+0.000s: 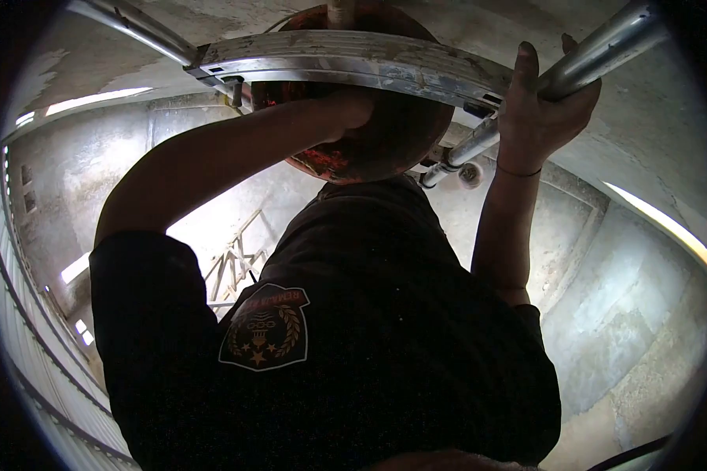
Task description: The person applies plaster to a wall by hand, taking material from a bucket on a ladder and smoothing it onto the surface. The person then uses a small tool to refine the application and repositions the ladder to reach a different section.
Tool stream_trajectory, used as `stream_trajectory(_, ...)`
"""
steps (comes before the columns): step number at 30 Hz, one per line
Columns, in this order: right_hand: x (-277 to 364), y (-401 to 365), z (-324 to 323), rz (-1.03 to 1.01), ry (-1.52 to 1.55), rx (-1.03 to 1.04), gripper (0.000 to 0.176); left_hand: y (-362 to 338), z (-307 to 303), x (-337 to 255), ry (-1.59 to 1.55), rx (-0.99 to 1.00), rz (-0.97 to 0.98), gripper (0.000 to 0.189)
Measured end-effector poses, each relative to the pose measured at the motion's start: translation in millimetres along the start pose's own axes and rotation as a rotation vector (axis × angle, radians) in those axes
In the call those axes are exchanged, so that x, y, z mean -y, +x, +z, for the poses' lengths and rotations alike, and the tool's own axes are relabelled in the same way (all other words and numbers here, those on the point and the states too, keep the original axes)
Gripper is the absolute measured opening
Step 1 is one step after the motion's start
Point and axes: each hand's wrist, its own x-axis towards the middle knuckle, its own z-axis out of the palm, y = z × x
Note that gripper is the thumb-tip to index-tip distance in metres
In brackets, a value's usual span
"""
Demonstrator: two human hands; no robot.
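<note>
My right hand (543, 114) is wrapped round the tubular metal side rail (605, 55) of a ladder, its thumb pointing up along the near side. A wide, worn ladder step (353, 67) joins this rail to the other one. My left hand (352, 114) reaches in under the step, over a round, dark basin (416, 129) with red-orange patches on it. Shadow and the step hide the left fingers. The basin sits close in front of my body, partly covered by the step and my left forearm.
The other ladder rail (145, 35) runs off to the upper left. Far below stands a wooden frame of crossed pieces (234, 263). Stained grey walls (628, 337) surround me, and corrugated sheeting (43, 369) curves along the left side.
</note>
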Motion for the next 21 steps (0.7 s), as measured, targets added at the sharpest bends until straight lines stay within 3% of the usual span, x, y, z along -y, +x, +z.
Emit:
stream_trajectory(4,11,2,-2,0.066,0.001,0.040,0.047,-26,-20,8,-0.157,0.019,-0.035,0.033)
stream_trajectory(6,10,2,0,0.029,0.023,0.000,0.045,-41,-43,15,0.262,0.404,0.254,0.038)
stream_trajectory(7,10,3,1,0.019,0.030,-0.004,0.045,-56,-43,11,0.259,0.398,0.265,0.038)
stream_trajectory(9,8,2,2,0.005,0.021,-0.020,0.044,-99,-41,4,-0.291,0.277,0.172,0.039)
stream_trajectory(13,15,0,-2,0.047,0.019,0.026,0.044,-134,-66,20,-0.409,0.393,0.297,0.042)
stream_trajectory(15,27,0,0,0.276,0.198,0.033,0.049,-132,-81,41,-0.567,0.522,0.383,0.045)
stream_trajectory(17,15,-4,4,0.185,0.198,-0.013,0.044,-157,-87,49,-0.451,0.379,0.454,0.048)
stream_trajectory(19,5,-8,5,0.196,0.159,-0.007,0.045,-155,-96,64,-0.712,0.492,0.515,0.054)
stream_trajectory(20,20,-8,3,0.278,0.283,-0.009,0.044,-160,-104,69,-0.759,0.497,0.571,0.056)
stream_trajectory(21,17,-9,2,0.244,0.153,0.012,0.043,-163,-112,73,-0.805,0.518,0.621,0.057)
